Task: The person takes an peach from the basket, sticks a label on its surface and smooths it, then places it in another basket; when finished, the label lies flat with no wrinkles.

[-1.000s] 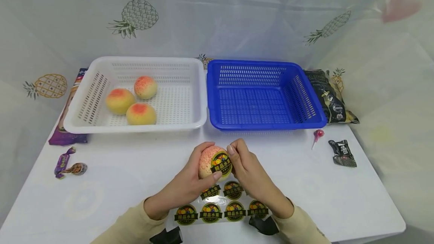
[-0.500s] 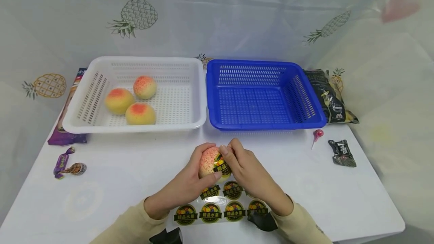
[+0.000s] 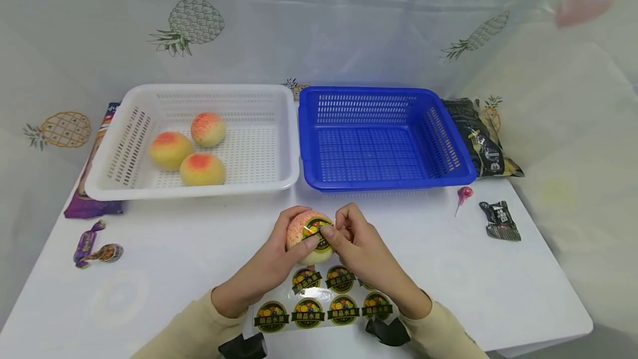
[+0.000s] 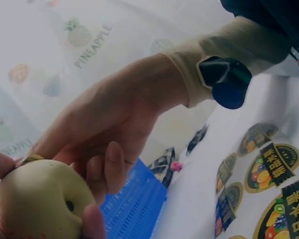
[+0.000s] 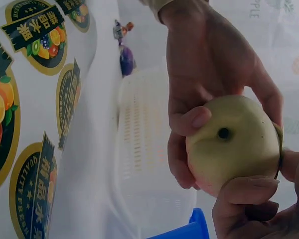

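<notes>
On the smooth white desk [image 3: 199, 270], a white plastic basket [image 3: 289, 183] is standing just beside a blue plastic basket [image 3: 389, 184], both showing slotted walls. Three peaches [image 3: 202, 169] are lying in the white one, yellow and blushing red. Behind the baskets' outer ends, a purple snack bag [image 3: 93, 207] and a black snack bag [image 3: 490, 154] are sitting partly hidden. A twist-wrapped purple candy [image 3: 86, 241] is lying left; a pink lollipop [image 3: 465, 193] and a crinkled black packet [image 3: 500, 221] are lying right. A glossy sticker sheet [image 3: 319, 292] is spreading under the forearms, which are covering parts of it. Above it, the left hand [image 3: 275, 262] is gripping a round, speckled peach [image 5: 234, 149], its thumb overlapping the round, gold-rimmed sticker [image 3: 313, 228]. The right hand [image 3: 366, 254] is pressing its thumb there, fingers bending; whether it is pinching the edge, I cannot tell.
</notes>
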Demonstrator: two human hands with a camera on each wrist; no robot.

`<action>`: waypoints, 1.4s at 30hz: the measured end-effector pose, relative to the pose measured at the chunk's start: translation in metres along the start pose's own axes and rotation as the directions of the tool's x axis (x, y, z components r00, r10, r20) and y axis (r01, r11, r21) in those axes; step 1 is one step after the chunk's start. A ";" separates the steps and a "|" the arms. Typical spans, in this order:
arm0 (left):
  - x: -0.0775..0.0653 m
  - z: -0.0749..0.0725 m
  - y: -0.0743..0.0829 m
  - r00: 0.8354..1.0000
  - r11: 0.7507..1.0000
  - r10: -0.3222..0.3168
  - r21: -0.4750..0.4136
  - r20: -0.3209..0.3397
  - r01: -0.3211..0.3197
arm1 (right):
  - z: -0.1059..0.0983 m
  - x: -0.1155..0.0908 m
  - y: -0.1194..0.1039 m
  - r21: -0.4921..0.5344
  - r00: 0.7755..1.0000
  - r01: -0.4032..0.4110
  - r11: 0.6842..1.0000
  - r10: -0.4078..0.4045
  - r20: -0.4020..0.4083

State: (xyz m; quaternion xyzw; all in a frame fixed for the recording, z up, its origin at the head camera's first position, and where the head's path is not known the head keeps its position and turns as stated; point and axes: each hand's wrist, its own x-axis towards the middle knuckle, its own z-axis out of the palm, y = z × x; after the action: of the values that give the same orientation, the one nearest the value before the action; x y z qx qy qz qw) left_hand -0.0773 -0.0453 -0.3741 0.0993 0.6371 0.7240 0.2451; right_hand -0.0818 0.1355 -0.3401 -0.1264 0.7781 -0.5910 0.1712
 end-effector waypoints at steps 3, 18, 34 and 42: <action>-0.001 0.002 0.000 0.999 0.999 0.040 0.003 0.000 -0.040 | 0.000 0.001 0.005 -0.064 1.000 0.028 0.998 -0.028 0.004; 0.010 -0.016 0.027 0.987 0.992 0.100 -0.084 0.128 -0.089 | -0.042 0.016 0.023 -0.386 0.938 0.117 0.915 -0.230 -0.261; 0.094 -0.022 0.069 0.908 0.710 0.375 0.688 -0.187 -0.151 | -0.178 0.037 0.071 -0.636 0.736 -0.467 0.615 -0.129 -0.665; 0.154 -0.021 0.070 0.908 0.605 0.339 0.796 -0.248 -0.008 | -0.181 0.037 0.072 -0.642 0.788 -0.465 0.610 -0.046 -0.614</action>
State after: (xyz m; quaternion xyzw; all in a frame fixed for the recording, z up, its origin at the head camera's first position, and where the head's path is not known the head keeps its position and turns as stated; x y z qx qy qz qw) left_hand -0.2355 0.0060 -0.3356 0.1183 0.9082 0.4008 -0.0218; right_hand -0.1901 0.2990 -0.3698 0.0948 0.9754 -0.1864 -0.0698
